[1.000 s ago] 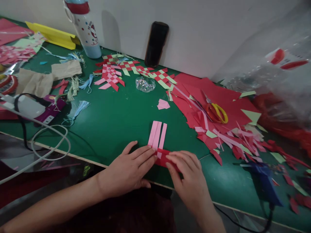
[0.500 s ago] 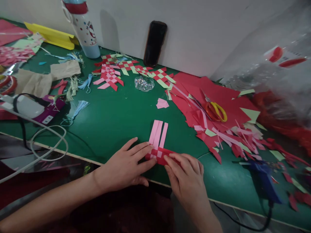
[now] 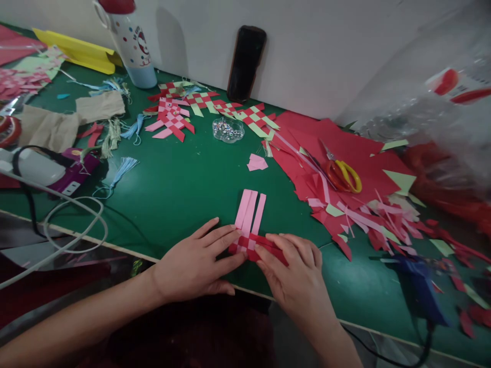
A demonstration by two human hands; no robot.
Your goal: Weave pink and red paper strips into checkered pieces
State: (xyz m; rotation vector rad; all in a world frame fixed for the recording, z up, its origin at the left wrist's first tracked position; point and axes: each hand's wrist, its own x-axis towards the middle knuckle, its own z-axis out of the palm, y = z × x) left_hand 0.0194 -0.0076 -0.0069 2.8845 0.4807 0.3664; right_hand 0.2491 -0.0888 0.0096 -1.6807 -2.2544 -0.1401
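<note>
A small woven piece of pink and red paper strips (image 3: 245, 243) lies near the table's front edge. Its pink strips (image 3: 247, 209) point away from me, and its red strips (image 3: 273, 246) run off to the right. My left hand (image 3: 199, 260) rests flat at the left side of the weave, fingers spread, with fingertips pressing it down. On the other side, my right hand (image 3: 295, 266) has its thumb and fingers closed around the red strips beside the checkered part. The palm side of that hand is hidden.
Scissors (image 3: 341, 171) lie on red paper (image 3: 307, 138) among offcuts at right. A blue corded tool (image 3: 420, 289) sits at the right front. Behind stand a phone (image 3: 246, 64), a bead dish (image 3: 228, 130), woven paper fish (image 3: 172, 120) and a bottle (image 3: 132, 46). A cable (image 3: 76, 245) loops at left.
My right hand has shifted slightly left and up along the red strips, closer to the checkered weave. The left hand stays in place; the view has moved a little.
</note>
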